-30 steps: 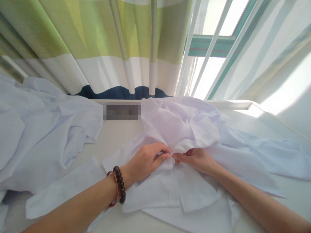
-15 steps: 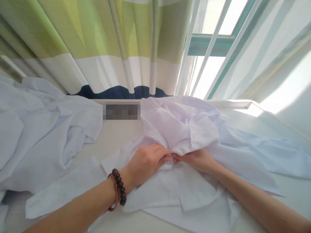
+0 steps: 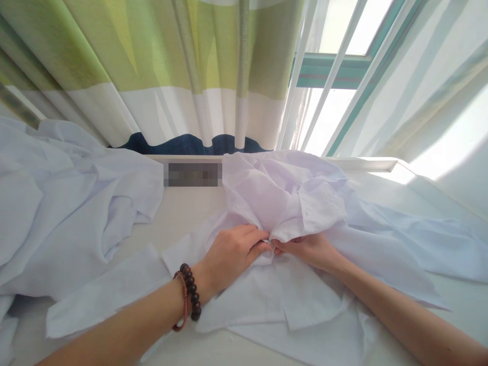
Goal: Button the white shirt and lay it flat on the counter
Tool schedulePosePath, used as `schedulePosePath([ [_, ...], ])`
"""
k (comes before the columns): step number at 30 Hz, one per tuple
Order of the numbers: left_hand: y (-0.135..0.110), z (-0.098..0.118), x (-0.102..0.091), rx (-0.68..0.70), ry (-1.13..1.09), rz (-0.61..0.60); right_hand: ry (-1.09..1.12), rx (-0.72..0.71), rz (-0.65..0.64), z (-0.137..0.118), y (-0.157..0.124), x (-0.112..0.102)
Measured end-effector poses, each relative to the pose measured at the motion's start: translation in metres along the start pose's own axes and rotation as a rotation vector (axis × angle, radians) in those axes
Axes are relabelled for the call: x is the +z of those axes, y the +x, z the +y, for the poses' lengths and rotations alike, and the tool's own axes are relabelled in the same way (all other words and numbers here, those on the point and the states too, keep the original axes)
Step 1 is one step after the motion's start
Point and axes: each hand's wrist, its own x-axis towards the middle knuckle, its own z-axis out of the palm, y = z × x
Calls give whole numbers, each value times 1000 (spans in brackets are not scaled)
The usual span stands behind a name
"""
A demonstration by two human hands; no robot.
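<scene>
White cloth (image 3: 259, 198) lies bunched on a pale desk (image 3: 186, 208) at the centre of the frame, its loose panels spreading toward the bottom edge and out to the right. The left hand (image 3: 232, 256) reaches in from the lower left, its thumb and forefinger pinching a small fold just left of the middle of the gathered fabric. Right beside it, the right hand (image 3: 314, 250) comes from the lower right; its fingers pinch the edge of the same cloth, partly covered by an overhanging flap (image 3: 322, 206). Exactly what sits between the fingertips is too small to tell. Dark round beads (image 3: 194, 292) and a copper-coloured bangle (image 3: 185, 305) circle the left wrist.

A second white heap (image 3: 72, 208) fills the left side of the frame, apart from the first. Between the two, near the desk's back edge, is a pixelated dark rectangle (image 3: 192, 175). Across the upper left and centre hangs a green and white curtain (image 3: 163, 56) with dark blue below its hem. White bars (image 3: 331, 71) stand before a teal window frame (image 3: 308, 73) at upper right.
</scene>
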Motion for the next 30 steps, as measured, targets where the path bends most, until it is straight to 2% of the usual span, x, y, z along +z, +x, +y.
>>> schedulePosePath([
  [12, 4, -2, -5, 3, -70, -10, 26, 6, 19, -2, -4, 1],
  [20, 5, 2, -5, -50, -106, -31, 81, -5, 3, -3, -5, 4],
  [30, 10, -5, -15, -159, -398, -124, 167, -23, -121, -6, -3, -7],
])
